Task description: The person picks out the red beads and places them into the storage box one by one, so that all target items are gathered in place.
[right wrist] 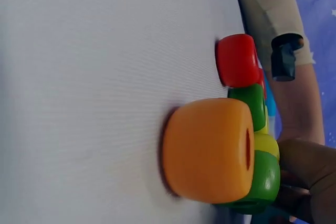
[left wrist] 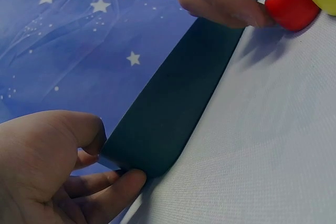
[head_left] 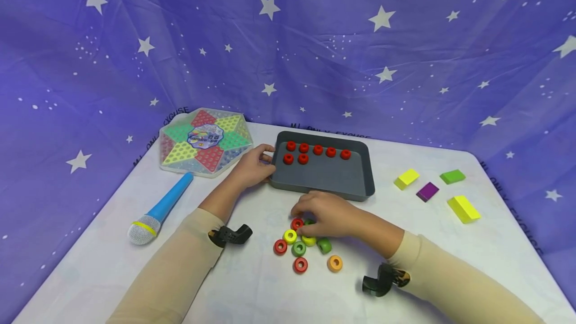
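Observation:
My left hand [head_left: 255, 165] holds the left side of a dark grey tray [head_left: 333, 176], and its thumb and fingers pinch the corner in the left wrist view. Several red beads [head_left: 317, 150] stand in two rows inside the tray. In front of it, my right hand [head_left: 330, 213] reaches down into a cluster of loose beads, with thumb and fingers around a red bead [head_left: 297, 224]. A fingertip touches that bead in the left wrist view. Close by lie a yellow bead [head_left: 290, 236], a green bead [head_left: 299, 249] and an orange bead [right wrist: 207, 150]. The hand partly covers another green bead.
A Chinese checkers box [head_left: 204, 141] lies at the back left. Nearer on that side is a blue toy microphone [head_left: 166, 204]. To the right of the tray are yellow blocks [head_left: 464, 209], a purple block [head_left: 427, 192] and a green block [head_left: 452, 177]. A starry purple cloth [head_left: 288, 54] hangs behind the table.

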Available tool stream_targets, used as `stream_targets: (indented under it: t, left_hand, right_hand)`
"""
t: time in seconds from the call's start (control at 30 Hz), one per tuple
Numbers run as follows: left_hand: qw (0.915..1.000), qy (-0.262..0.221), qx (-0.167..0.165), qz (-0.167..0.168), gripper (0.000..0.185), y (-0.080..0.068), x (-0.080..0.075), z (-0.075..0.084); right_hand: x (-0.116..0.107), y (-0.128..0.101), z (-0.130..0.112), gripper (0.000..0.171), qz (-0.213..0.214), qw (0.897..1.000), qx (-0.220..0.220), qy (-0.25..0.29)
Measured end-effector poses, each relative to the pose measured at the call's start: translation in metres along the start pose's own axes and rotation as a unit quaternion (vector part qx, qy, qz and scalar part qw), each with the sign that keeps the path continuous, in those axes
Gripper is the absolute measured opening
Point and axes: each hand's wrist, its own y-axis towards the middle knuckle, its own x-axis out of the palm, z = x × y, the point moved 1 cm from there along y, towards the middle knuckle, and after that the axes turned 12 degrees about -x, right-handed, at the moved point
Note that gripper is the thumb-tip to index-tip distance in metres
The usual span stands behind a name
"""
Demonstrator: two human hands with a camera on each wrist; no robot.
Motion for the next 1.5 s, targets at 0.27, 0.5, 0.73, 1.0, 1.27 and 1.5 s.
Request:
stream_targets:
  t: [0.27, 0.5, 0.73, 1.0, 1.27, 1.5]
  left_hand:
    - [1.0000, -0.002, 0.000, 0.001, 0.056, 0.000, 0.000, 0.002]
    - [1.0000, -0.001, -0.003, -0.002, 0.057, 0.000, -0.001, 0.001]
    - [1.0000, 0.000, -0.007, -0.002, 0.057, -0.001, 0.000, 0.002]
    - [0.9999, 0.007, -0.011, 0.001, 0.057, -0.001, 0.000, 0.003]
    - [1.0000, 0.002, -0.005, 0.000, 0.056, -0.002, 0.000, 0.002]
    - [1.0000, -0.001, -0.008, -0.002, 0.056, -0.001, 0.000, 0.001]
  right_hand:
    - [-0.002, 0.002, -0.004, 0.028, -0.017, 1.000, 0.016, -0.003]
    - [-0.012, -0.007, -0.009, 0.025, 0.018, 1.000, 0.006, -0.012]
    - [-0.034, -0.017, -0.002, 0.023, 0.049, 0.998, 0.008, -0.046]
    - [-0.065, -0.023, 0.020, 0.022, 0.063, 0.995, 0.032, -0.069]
    - [-0.084, -0.018, 0.040, 0.022, 0.061, 0.995, 0.040, -0.069]
    - [-0.098, -0.004, 0.063, 0.027, 0.050, 0.995, 0.057, -0.061]
